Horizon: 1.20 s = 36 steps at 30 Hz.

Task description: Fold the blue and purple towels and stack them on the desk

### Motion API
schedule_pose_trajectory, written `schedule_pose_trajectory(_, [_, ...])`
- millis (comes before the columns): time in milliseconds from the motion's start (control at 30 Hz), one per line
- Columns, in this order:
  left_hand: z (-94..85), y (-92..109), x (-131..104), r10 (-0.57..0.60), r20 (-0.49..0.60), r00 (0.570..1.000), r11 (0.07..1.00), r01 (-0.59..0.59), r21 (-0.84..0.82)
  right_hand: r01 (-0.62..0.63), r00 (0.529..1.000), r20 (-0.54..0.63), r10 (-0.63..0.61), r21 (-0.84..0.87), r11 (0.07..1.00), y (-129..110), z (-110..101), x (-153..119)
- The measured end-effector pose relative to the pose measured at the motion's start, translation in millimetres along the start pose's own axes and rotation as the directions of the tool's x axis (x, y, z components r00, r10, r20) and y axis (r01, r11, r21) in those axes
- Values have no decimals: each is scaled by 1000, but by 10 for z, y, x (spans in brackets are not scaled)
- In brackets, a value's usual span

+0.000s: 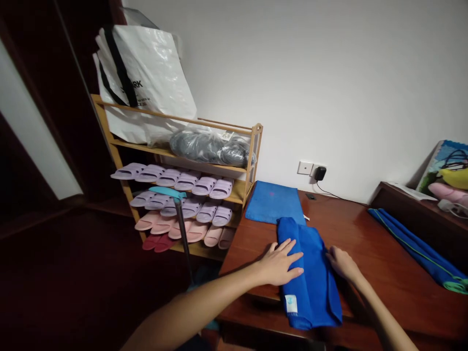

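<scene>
A bright blue towel [315,273] lies partly folded on the wooden desk, its near end reaching the front edge. A white tag [291,303] shows on its near left corner. My left hand [281,264] rests flat on the folded left strip with fingers spread. At the towel's right edge, my right hand [341,262] is closed, with thumb and fingers pinching the cloth. Just beyond, a second blue towel [274,201] lies folded flat, touching or nearly touching the far end of the first.
The reddish-brown desk [351,224] stands against a white wall. A long folded blue cloth with green edging [413,248] lies on the right, beside a raised ledge. A black charger [321,173] sits in the wall socket. Left stands a shoe rack [252,146] with slippers, and a blue-topped pole [182,224].
</scene>
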<state>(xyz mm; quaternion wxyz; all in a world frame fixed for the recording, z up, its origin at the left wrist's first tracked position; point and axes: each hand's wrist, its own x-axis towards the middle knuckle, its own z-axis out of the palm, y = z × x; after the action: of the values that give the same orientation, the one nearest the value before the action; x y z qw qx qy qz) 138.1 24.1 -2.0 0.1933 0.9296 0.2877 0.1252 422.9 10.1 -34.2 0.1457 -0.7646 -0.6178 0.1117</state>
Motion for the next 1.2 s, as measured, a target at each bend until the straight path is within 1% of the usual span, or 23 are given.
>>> schedule_pose_trajectory(67, [-18, 7, -13, 8, 14, 1000, 1000, -8, 29, -13, 999, -38, 10, -66, 998, 48, -50, -39])
schedule_pose_trajectory(100, [-21, 18, -9, 11, 4, 1000, 999, -11, 46, -8, 998, -63, 2, -91, 996, 35, -67, -59])
schedule_pose_trajectory(167, [-14, 64, 26, 28, -48, 998, 995, -23, 99, 25, 991, -124, -41, -126, 992, -51, -63, -95])
schedule_pose_trajectory(233, [10, 133, 101, 71, -127, 989, 983, -48, 175, 84, 980, -168, -108, -142, 986, -186, 9, -126])
schedule_pose_trajectory(300, [44, 203, 203, 133, -178, 975, 967, -88, 241, 188, 963, -166, -211, -145, 971, -313, 144, -160])
schedule_pose_trajectory(333, [62, 229, 255, 166, -168, 972, 958, -119, 260, 254, 950, -148, -275, -141, 957, -358, 222, -181])
schedule_pose_trajectory(367, [79, 246, 302, 196, -131, 972, 951, -156, 267, 317, 935, -122, -333, -136, 939, -388, 300, -204])
schedule_pose_trajectory(433, [104, 250, 361, 233, -7, 972, 943, -224, 248, 395, 912, -67, -405, -131, 909, -402, 422, -256])
schedule_pose_trajectory(500, [103, 226, 363, 233, 105, 967, 942, -251, 222, 391, 916, -33, -399, -146, 909, -377, 475, -311])
schedule_pose_trajectory(533, [89, 210, 341, 222, 130, 966, 944, -246, 220, 377, 922, -27, -386, -161, 912, -361, 475, -337])
schedule_pose_trajectory(567, [63, 194, 305, 210, 132, 969, 945, -236, 226, 371, 924, -25, -381, -174, 912, -347, 462, -361])
schedule_pose_trajectory(667, [-81, 143, 122, 198, 87, 976, 943, -214, 256, 373, 923, -23, -384, -191, 908, -321, 390, -422])
schedule_pose_trajectory(800, [-376, 49, -230, 173, 49, 984, 950, -180, 256, 351, 932, -19, -361, -194, 916, -254, 312, -477])
schedule_pose_trajectory(900, [-569, -38, -481, 127, 22, 992, 968, -129, 217, 337, 937, -20, -348, -199, 920, -126, 274, -496])
schedule_pose_trajectory(967, [-644, -88, -593, 101, 21, 995, 975, -103, 198, 324, 942, -18, -335, -201, 924, -17, 249, -500])
schedule_pose_trajectory(1067, [-669, -123, -632, 82, 18, 996, 974, -84, 211, 302, 951, -6, -310, -211, 930, 135, 211, -504])
schedule_pose_trajectory(1133, [-633, -93, -565, 85, -6, 996, 968, -81, 236, 289, 955, -1, -297, -218, 932, 217, 190, -512])
schedule_pose_trajectory(1200, [-555, -11, -437, 100, -50, 994, 963, -84, 257, 276, 958, -7, -285, -225, 934, 290, 173, -524])
